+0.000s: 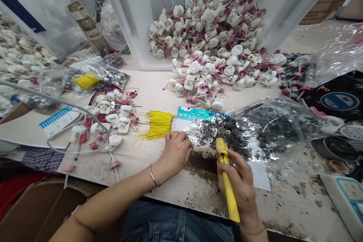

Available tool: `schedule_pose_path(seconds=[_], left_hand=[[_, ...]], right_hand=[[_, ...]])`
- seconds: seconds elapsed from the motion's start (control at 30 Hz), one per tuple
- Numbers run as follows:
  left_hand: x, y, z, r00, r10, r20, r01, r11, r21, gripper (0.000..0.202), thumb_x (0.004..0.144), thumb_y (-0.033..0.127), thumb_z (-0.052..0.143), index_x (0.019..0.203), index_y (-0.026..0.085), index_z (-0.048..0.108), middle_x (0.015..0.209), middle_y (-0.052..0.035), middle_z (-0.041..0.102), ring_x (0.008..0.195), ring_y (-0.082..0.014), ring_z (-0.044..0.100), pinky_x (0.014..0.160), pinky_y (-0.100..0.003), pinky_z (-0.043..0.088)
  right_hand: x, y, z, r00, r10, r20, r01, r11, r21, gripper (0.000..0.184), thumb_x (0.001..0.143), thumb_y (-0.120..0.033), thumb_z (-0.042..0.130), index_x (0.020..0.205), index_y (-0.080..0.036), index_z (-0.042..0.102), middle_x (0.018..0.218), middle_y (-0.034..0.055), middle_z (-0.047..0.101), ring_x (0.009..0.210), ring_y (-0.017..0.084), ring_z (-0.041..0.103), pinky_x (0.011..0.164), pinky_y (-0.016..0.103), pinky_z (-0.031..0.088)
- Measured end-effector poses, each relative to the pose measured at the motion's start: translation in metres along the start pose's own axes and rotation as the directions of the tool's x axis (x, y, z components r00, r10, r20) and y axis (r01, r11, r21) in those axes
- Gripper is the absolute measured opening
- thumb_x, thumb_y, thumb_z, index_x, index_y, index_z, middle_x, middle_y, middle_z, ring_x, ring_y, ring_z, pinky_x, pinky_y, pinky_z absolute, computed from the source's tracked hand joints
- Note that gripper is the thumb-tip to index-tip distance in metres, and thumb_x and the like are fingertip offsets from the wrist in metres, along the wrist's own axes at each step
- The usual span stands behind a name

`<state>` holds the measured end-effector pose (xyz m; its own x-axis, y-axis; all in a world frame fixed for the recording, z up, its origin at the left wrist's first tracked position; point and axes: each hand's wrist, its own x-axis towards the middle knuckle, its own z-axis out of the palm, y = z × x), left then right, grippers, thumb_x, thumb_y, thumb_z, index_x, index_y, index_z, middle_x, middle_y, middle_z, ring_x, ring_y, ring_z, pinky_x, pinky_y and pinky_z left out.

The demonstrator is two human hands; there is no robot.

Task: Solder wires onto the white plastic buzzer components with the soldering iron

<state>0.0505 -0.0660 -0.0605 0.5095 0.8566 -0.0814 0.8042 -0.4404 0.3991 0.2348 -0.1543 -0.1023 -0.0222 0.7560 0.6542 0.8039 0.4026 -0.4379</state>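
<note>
My right hand (241, 181) grips a yellow-handled soldering iron (226, 170), its dark end pointing away from me over a heap of small black parts (231, 132). Shiny flat metal pieces (195, 130) are spread to the left of that heap. With its fingers curled closed, my left hand (177, 151) rests near the table just left of a dark scorched patch (202, 160); anything in its fingers is too small or hidden to make out. A bundle of thin yellow wires (159, 124) lies right beyond the left hand.
A large translucent bin (130, 26) at the back spills white and pink parts (210, 60) onto the table. More white assemblies (113, 115) with wires lie at left, by a grey cable (65, 100). A clear plastic bag (283, 124) of dark parts sits right, near a white device (343, 200).
</note>
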Motion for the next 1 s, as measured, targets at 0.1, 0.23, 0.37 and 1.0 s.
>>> schedule_pose_path(seconds=[0.1,0.23,0.37,1.0], left_hand=[[-0.004,-0.001,0.0,0.999,0.038,-0.022,-0.038,0.999,0.001,0.008,0.09,0.02,0.056,0.09,0.019,0.063,0.099,-0.0048,0.063,0.096,-0.0208,0.05,0.083,-0.039,0.028],[-0.005,-0.002,0.0,0.996,-0.05,-0.07,0.052,0.998,0.03,0.013,0.088,0.027,0.059,0.098,0.019,0.063,0.106,-0.0069,0.061,0.1,-0.0237,0.049,0.083,-0.04,0.028],[-0.002,-0.001,-0.004,0.997,-0.08,-0.016,0.081,0.996,0.029,0.01,0.088,0.026,0.059,0.093,0.019,0.064,0.104,-0.0062,0.061,0.1,-0.0235,0.05,0.083,-0.039,0.029],[-0.009,-0.024,-0.011,0.99,0.027,-0.136,-0.014,0.995,0.1,0.016,0.09,0.019,0.056,0.081,0.02,0.069,0.097,-0.004,0.067,0.094,-0.0219,0.053,0.082,-0.042,0.028]], right_hand=[[-0.002,-0.005,-0.002,0.998,0.05,-0.043,-0.051,0.999,-0.017,0.018,0.08,-0.005,0.058,0.093,-0.018,0.059,0.125,0.0086,0.047,0.108,0.02,0.059,0.083,0.028,0.058],[-0.001,-0.008,-0.001,0.996,0.064,-0.064,-0.064,0.998,0.004,0.017,0.079,-0.004,0.059,0.089,-0.017,0.059,0.124,0.0085,0.047,0.108,0.019,0.059,0.082,0.027,0.058],[0.005,-0.007,0.008,0.999,0.046,-0.014,-0.045,0.998,0.053,0.02,0.08,-0.004,0.056,0.093,-0.02,0.057,0.126,0.0072,0.044,0.106,0.017,0.058,0.079,0.025,0.058],[0.039,-0.033,0.057,0.944,0.014,0.33,-0.063,0.989,0.137,0.029,0.09,-0.007,0.037,0.109,-0.019,0.056,0.133,0.0144,0.04,0.128,0.024,0.046,0.1,0.035,0.05]])
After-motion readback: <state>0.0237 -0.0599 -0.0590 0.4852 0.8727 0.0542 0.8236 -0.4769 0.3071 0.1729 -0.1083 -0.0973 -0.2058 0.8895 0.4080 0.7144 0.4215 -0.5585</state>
